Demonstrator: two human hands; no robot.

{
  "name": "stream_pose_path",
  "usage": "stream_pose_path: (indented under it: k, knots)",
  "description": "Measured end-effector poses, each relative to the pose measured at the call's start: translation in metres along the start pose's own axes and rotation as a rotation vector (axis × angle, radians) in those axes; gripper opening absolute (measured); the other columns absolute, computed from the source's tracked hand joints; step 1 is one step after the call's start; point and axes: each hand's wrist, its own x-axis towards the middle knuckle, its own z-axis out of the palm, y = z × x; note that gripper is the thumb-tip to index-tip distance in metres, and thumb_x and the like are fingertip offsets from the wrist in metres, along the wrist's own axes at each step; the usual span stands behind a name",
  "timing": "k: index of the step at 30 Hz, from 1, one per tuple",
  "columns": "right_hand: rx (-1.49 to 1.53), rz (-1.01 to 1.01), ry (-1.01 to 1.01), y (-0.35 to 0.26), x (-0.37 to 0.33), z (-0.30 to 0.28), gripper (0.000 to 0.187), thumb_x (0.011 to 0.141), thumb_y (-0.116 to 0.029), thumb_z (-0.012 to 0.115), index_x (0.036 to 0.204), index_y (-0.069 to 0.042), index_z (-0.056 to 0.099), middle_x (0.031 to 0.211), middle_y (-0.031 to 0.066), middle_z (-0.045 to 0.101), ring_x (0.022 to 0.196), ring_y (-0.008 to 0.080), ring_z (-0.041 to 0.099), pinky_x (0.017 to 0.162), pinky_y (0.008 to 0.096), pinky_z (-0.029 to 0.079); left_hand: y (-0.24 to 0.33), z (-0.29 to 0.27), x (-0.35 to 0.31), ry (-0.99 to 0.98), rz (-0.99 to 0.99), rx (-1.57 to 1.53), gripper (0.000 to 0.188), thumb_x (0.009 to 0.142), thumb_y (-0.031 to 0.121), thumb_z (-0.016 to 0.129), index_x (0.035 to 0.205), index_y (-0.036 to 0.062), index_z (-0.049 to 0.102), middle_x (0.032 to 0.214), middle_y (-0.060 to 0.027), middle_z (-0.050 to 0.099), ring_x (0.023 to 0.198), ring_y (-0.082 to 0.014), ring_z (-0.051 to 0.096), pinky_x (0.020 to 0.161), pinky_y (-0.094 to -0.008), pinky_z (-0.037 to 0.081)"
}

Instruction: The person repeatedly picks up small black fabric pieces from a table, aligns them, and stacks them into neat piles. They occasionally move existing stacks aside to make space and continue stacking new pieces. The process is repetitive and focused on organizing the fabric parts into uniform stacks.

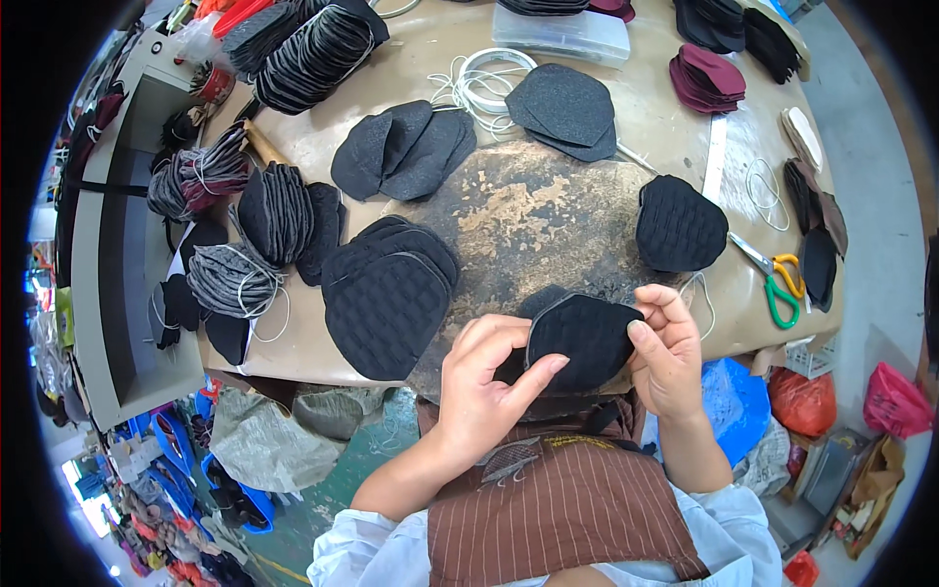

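Over the near edge of the table, both my hands hold a rounded black quilted fabric piece (584, 338) with a thin grey edge. My left hand (489, 377) grips its left side, thumb on top and fingers underneath. At its right edge my right hand (668, 344) pinches the rim between thumb and fingers. To the left lies a fanned stack of similar quilted pieces (386, 313); another stack (682, 224) sits to the right. Farther back are dark grey felt pieces (403, 152) and a neat felt stack (562, 108). A worn, stained board (528, 210) lies between the stacks.
Scissors (773, 274) with green and orange handles lie at the right. White cord surrounds a tape roll (497, 78) near a clear plastic box (562, 34). Tied bundles (235, 279) crowd the left side, and maroon pieces (706, 80) sit far right. Bags (802, 401) stand below the table.
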Motion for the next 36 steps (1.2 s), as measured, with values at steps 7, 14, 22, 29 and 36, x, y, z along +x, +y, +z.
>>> stream_pose_path:
  k: [7,14,22,29,36]
  knots:
    - [-0.271,0.235,-0.192,-0.003,0.004,0.002,0.015,0.089,-0.001,0.062,0.103,0.003,0.062,0.112,0.008,0.06,0.103,0.0126,0.058,0.089,0.0272,0.047,0.0,-0.002,-0.001,0.061,0.114,0.133,0.02,0.07,0.009,0.08,0.086,0.0042,0.069,0.107,-0.0118,0.064,0.108,-0.0253,0.057,0.093,-0.0356,0.043]
    - [-0.411,0.118,-0.233,-0.004,-0.011,0.01,0.012,0.087,0.0,0.064,0.098,0.002,0.064,0.098,0.009,0.066,0.088,0.0134,0.063,0.078,0.0246,0.049,0.017,-0.025,-0.015,0.097,0.105,0.112,0.019,0.069,0.009,0.083,0.078,0.0036,0.067,0.065,-0.006,0.06,0.053,-0.0175,0.055,0.048,-0.0288,0.042]
    - [-0.559,-0.103,-0.207,-0.044,-0.01,0.023,0.008,0.083,-0.004,0.07,0.08,-0.001,0.063,0.072,0.0054,0.065,0.057,0.0072,0.06,0.049,0.0211,0.045,0.026,-0.047,-0.018,0.317,-0.117,-0.248,0.029,0.081,0.006,0.074,0.066,0.0048,0.05,0.06,0.0056,0.047,0.052,-0.0031,0.039,0.045,-0.021,0.029]
    - [-1.672,-0.582,0.164,-0.077,0.074,-0.047,0.041,0.075,-0.012,0.076,0.111,0.0,0.06,0.093,0.0101,0.059,0.091,0.0242,0.056,0.082,0.0328,0.045,-0.023,-0.109,0.01,0.637,-0.247,0.264,0.023,0.078,0.012,0.079,0.09,0.0017,0.062,0.061,0.007,0.042,0.058,-0.0004,0.036,0.051,-0.0168,0.026]
    - [-1.786,-0.522,0.143,-0.084,0.076,-0.041,0.052,0.071,-0.014,0.078,0.117,0.001,0.057,0.098,0.0151,0.057,0.097,0.0308,0.054,0.089,0.0374,0.043,0.001,-0.061,-0.031,0.153,0.518,0.495,0.017,0.069,0.006,0.076,0.084,0.006,0.067,0.095,-0.0087,0.066,0.081,-0.0233,0.064,0.074,-0.0364,0.048]
